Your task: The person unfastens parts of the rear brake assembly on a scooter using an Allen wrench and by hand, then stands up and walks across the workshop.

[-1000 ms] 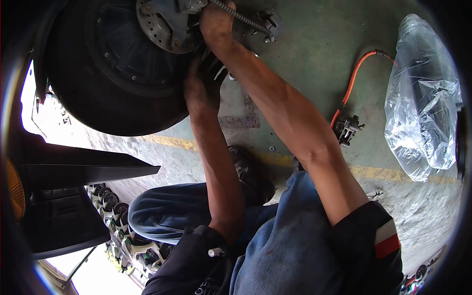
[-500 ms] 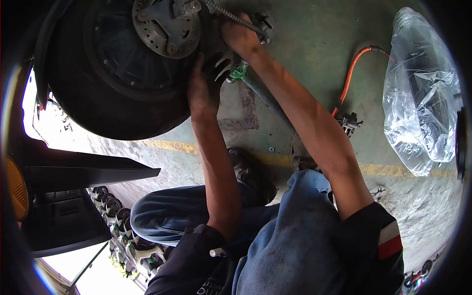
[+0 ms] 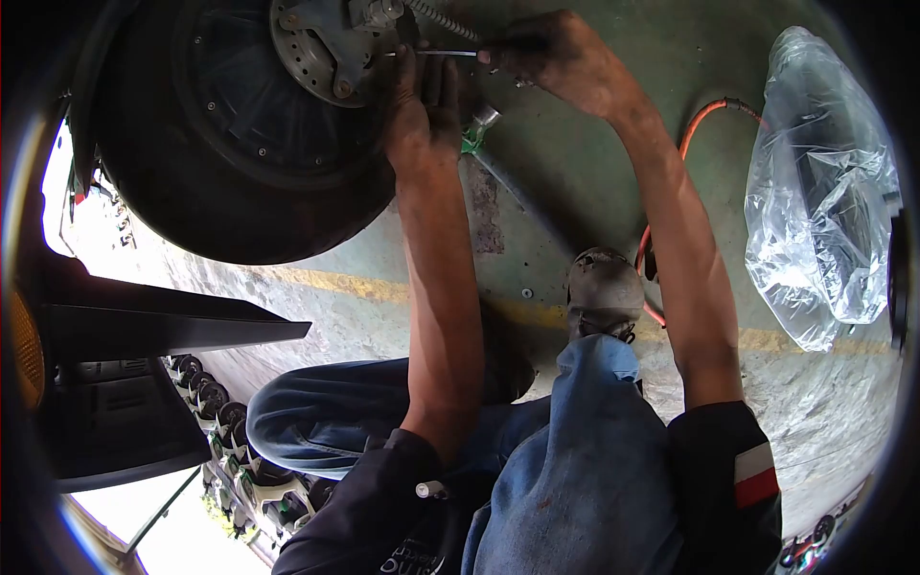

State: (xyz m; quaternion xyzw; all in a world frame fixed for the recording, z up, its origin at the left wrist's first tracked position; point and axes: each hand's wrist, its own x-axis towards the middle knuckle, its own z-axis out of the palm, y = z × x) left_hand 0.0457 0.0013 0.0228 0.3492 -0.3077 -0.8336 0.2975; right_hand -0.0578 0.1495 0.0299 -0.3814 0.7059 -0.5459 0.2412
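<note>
My right hand [image 3: 546,59] is closed around the hidden handle of a screwdriver [image 3: 452,53], whose thin metal shaft points left toward the wheel. The exact shape of the tip is not visible. Thumb in front and fingers behind, my left hand [image 3: 422,120] pinches the shaft near its far end, beside the brake disc [image 3: 311,65]. That perforated disc sits on the hub of a large black wheel [image 3: 259,206]. Above my left hand a coiled sleeve covers a cable [image 3: 443,19].
A green-and-metal stand piece [image 3: 476,129] lies beyond my left wrist. An orange cable [image 3: 692,129] curves over the floor near my right forearm. At the right lies a clear plastic bag [image 3: 815,192] with dark contents. A black panel [image 3: 182,321] juts in from the left.
My right hand has moved right and away from the wheel area, and the screwdriver shaft now shows. My left hand has shifted slightly up and right. My right forearm now covers the orange cable's end fitting.
</note>
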